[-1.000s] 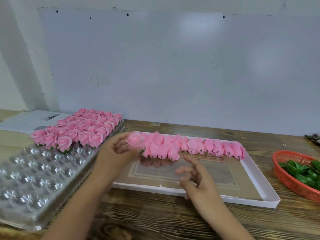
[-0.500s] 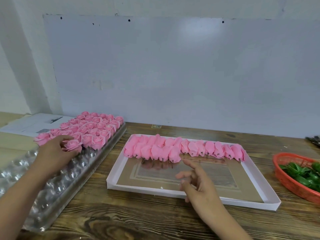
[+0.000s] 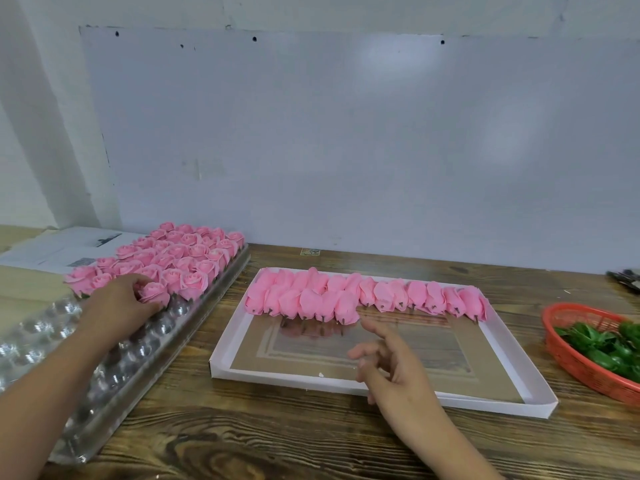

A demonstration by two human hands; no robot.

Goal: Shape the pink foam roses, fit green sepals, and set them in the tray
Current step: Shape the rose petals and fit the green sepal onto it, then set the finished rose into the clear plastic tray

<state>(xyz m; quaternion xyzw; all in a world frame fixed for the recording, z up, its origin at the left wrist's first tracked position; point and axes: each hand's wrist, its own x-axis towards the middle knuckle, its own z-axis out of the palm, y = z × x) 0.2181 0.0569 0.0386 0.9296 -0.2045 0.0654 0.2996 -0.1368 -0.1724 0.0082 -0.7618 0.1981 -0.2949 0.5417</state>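
My left hand (image 3: 119,308), at left of frame, pinches a finished rose (image 3: 154,293) into the clear tray (image 3: 104,368). My right hand (image 3: 391,363) hovers loose and empty — the unshaped roses (image 3: 346,299) lie just above its fingertips, stems toward me, so it is nearer.

pink rose (image 3: 154,294) upright | clear tray (image 3: 104,372) | front row

Wooden table (image 3: 311,441). On it: clear cavity tray (image 3: 52,341) left, white flat box (image 3: 433,396) centre, red basket (image 3: 568,358) right. Papers (image 3: 59,247) back-left.
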